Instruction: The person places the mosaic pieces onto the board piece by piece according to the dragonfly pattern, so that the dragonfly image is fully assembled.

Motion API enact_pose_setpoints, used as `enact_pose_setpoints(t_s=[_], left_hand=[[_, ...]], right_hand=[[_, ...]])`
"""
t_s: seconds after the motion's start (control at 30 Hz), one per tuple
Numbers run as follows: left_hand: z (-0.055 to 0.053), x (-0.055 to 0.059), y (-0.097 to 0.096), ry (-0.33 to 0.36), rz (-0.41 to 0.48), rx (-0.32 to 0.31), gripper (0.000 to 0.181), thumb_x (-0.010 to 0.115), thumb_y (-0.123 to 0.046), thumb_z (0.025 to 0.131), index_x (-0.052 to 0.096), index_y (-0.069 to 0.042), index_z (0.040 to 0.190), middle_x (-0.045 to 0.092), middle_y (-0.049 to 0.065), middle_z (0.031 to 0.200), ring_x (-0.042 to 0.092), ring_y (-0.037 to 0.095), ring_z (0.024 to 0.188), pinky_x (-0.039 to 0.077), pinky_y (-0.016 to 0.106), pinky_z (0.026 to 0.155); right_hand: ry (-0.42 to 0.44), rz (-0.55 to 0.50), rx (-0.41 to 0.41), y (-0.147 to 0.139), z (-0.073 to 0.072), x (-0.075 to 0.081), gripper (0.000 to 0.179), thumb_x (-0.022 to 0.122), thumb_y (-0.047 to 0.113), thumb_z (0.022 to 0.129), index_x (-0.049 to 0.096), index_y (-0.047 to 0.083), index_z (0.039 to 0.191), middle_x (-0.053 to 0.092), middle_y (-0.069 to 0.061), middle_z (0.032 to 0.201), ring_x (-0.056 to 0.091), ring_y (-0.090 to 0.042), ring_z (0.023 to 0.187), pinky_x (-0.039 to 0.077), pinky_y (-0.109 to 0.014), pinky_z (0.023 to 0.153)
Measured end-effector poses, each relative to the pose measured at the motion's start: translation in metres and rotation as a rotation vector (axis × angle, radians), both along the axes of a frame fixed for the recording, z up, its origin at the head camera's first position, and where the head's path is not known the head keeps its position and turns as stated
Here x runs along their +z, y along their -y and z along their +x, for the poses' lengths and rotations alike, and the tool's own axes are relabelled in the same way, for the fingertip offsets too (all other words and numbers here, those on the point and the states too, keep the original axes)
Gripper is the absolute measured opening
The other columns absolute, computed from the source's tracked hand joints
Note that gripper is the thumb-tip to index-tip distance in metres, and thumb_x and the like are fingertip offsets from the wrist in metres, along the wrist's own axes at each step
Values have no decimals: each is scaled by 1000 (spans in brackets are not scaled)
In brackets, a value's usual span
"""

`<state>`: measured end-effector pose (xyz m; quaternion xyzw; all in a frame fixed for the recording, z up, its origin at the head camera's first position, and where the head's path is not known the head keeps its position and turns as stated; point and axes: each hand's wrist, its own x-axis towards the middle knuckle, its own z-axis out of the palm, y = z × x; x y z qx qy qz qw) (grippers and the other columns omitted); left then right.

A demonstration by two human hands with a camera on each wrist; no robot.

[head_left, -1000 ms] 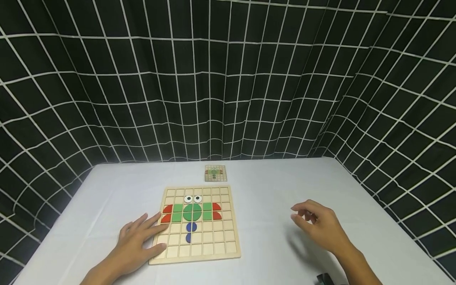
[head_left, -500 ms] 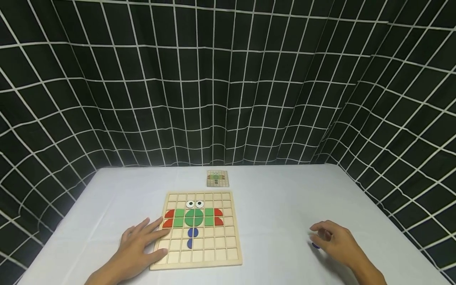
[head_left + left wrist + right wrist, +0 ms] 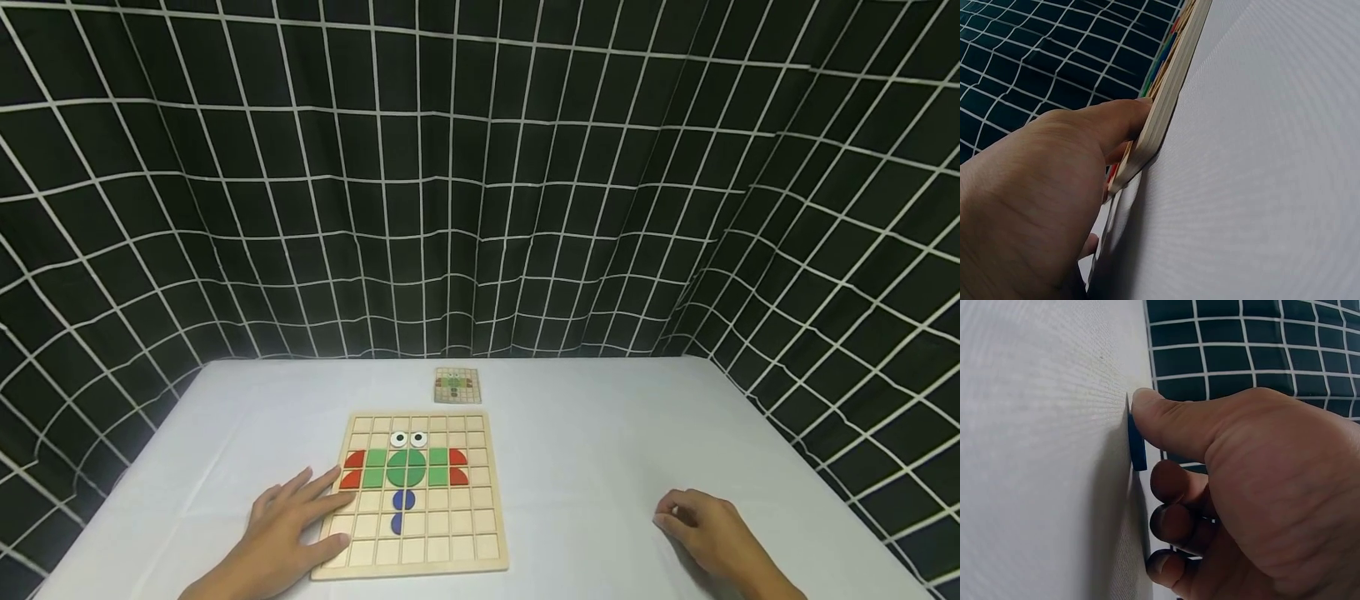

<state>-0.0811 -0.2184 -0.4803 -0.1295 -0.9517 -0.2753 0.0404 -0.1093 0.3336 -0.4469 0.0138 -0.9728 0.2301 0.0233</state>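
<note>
A square wooden grid board lies on the table, with flat puzzle pieces set in its cells. Two green pieces form a disc in the middle, between green squares and red quarter-rounds. Above are two white eye pieces; below sit blue half-discs. My left hand rests with spread fingers over the board's left edge, thumb on its rim. Far to the right, my right hand pinches a blue puzzle piece low at the tabletop. That piece shows edge-on in the right wrist view and is hidden in the head view.
A small picture card showing a similar pattern lies just behind the board. White cloth covers the table. Black curtains with a white grid stand behind it and along both sides.
My right hand has moved right and down to the blue piece, and its thumb and finger have closed on it. The left hand stays on the board; the head view has tilted up slightly.
</note>
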Motion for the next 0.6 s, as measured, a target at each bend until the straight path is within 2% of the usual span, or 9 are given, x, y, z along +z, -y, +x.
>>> enact_pose_setpoints(t_s=[0.13,0.4,0.5,0.6], left_hand=[[-1,-3,1,-25,1,0,52,85,-49,90,79,-22,134,57,11,159,39,54,150,23,78,111],[-2,-6,1,-19,14,-5,52,84,-50,91,79,-22,134,56,14,159,40,58,148,23,81,109],[-3,-7,2,-22,25,-5,52,84,-49,90,79,-22,134,56,15,159,40,58,147,23,81,108],[-3,-10,3,-44,40,-5,52,85,-48,89,79,-21,133,58,16,157,41,59,146,24,82,107]], right_hand=[[0,9,-3,1,1,-3,13,83,4,94,76,13,88,69,3,75,57,-17,69,54,-37,64],[58,-34,-2,0,-1,-3,12,85,4,92,76,11,95,62,5,85,56,-18,81,54,-36,71],[88,-40,-25,0,-4,-2,19,89,8,89,75,6,102,69,-2,94,66,-26,89,61,-45,83],[106,-23,-49,-1,-6,-2,27,91,13,88,73,1,104,74,-9,101,72,-36,99,60,-57,92]])
